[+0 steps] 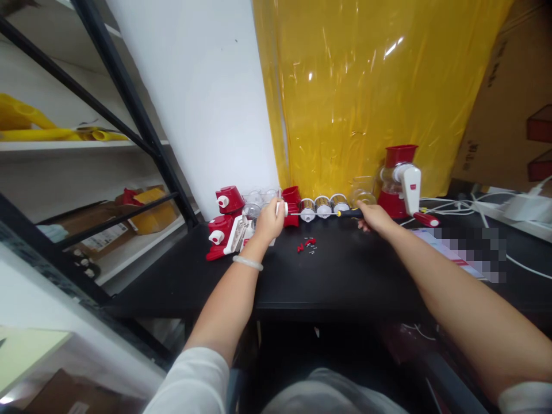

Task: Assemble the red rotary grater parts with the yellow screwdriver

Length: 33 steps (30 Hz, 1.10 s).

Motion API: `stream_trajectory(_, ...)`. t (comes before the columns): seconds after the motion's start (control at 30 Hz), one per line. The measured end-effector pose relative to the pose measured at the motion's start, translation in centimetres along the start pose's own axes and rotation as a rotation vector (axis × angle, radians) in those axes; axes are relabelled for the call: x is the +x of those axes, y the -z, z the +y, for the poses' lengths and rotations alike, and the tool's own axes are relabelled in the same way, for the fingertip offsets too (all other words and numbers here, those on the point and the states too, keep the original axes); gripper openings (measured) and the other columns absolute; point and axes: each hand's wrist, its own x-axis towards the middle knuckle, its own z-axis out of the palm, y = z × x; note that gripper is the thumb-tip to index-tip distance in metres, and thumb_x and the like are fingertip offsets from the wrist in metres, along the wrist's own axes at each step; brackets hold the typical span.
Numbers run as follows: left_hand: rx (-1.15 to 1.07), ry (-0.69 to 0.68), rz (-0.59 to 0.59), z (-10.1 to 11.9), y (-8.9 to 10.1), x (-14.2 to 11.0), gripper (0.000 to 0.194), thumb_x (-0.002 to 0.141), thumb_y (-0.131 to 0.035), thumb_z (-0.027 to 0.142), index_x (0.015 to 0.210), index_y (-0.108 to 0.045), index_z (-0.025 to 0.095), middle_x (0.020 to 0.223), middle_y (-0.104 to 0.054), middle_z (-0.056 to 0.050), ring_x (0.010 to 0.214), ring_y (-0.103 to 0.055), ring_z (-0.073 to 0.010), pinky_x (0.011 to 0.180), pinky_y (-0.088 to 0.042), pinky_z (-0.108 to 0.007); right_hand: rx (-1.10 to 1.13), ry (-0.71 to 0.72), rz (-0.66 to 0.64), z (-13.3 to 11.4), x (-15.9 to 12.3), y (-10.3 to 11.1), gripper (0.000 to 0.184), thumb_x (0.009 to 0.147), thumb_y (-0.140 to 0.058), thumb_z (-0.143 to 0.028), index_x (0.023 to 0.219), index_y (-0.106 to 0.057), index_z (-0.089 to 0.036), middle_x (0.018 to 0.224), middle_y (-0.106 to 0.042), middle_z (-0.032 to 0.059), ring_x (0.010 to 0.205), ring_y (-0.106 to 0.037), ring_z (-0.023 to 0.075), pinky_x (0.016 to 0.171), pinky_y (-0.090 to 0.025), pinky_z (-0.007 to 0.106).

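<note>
My right hand (374,218) is closed around the black-and-yellow handle of a screwdriver (350,213). Its thin shaft points left, level, and the tip reaches a white plastic part (282,209) that my left hand (269,219) grips. Most of that part is hidden by the fingers, and I cannot tell whether the tip sits in a screw. Just behind stands a red plastic hopper piece (291,206). Below the shaft, small red pieces (309,243) and several tiny screws (313,250) lie on the black table (328,282).
Several metal grater drums (323,207) line the back of the table. At right stands an assembled red-and-white rotary grater (399,187), near white cables (457,202). Red grater bodies (222,227) and clear parts (254,200) sit at left, beside a black-framed shelf (129,92).
</note>
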Motion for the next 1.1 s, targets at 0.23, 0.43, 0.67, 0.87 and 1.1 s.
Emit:
stream_trajectory(0.23,0.007,-0.109,-0.045,0.1,0.3,-0.6,0.030,0.105,-0.040,0.039,0.111,-0.063,0.020,0.065,-0.061,-0.002,0.073,-0.067,-0.0229,0.081,-0.050,-0.033,0.056,-0.113,-0.085,0.2,-0.1,-0.2,0.047,0.094,-0.059,-0.055,0.060,-0.051,-0.023,0.042,-0.043,-0.0016,0.035,-0.032,0.0103,0.039,-0.028,0.026)
stream_trajectory(0.43,-0.372,0.243,0.043,0.2,-1.8,0.3,0.044,0.108,-0.025,0.050,0.104,-0.058,0.021,0.064,-0.056,0.001,0.050,-0.058,-0.0148,0.055,-0.049,-0.027,0.417,0.052,-0.056,-0.5,-0.2,-0.6,0.040,0.081,-0.078,-0.053,0.072,-0.058,-0.020,0.061,-0.057,-0.0015,0.051,-0.052,0.0104,0.050,-0.044,0.023)
stream_trajectory(0.67,-0.503,0.414,0.038,0.4,-1.5,0.9,0.050,0.105,-0.033,0.063,0.097,-0.056,0.020,0.058,-0.051,0.003,0.041,-0.052,-0.0115,0.044,-0.047,-0.024,0.628,0.102,-0.087,-1.7,-0.7,-0.3,0.049,0.059,-0.094,-0.048,0.089,-0.065,-0.024,0.080,-0.068,-0.0010,0.068,-0.066,0.0150,0.060,-0.053,0.027)
stream_trajectory(0.87,-0.631,0.412,-0.033,0.3,-1.7,1.0,0.052,0.102,-0.039,0.068,0.095,-0.056,0.019,0.055,-0.051,0.005,0.039,-0.051,-0.0112,0.041,-0.046,-0.023,0.636,0.201,0.016,-2.1,-0.2,-0.1,0.045,0.063,-0.091,-0.056,0.084,-0.068,-0.023,0.076,-0.069,0.0013,0.060,-0.063,0.0139,0.054,-0.052,0.028)
stream_trajectory(1.1,-0.487,0.110,0.064,-0.9,-2.0,0.4,0.052,0.103,-0.035,0.067,0.099,-0.059,0.021,0.059,-0.057,0.001,0.047,-0.059,-0.0149,0.047,-0.048,-0.027,0.420,0.314,0.148,-2.6,-0.7,0.4,0.049,0.081,-0.071,-0.071,0.079,-0.066,-0.023,0.046,-0.046,-0.0048,0.035,-0.042,0.0115,0.033,-0.030,0.025)
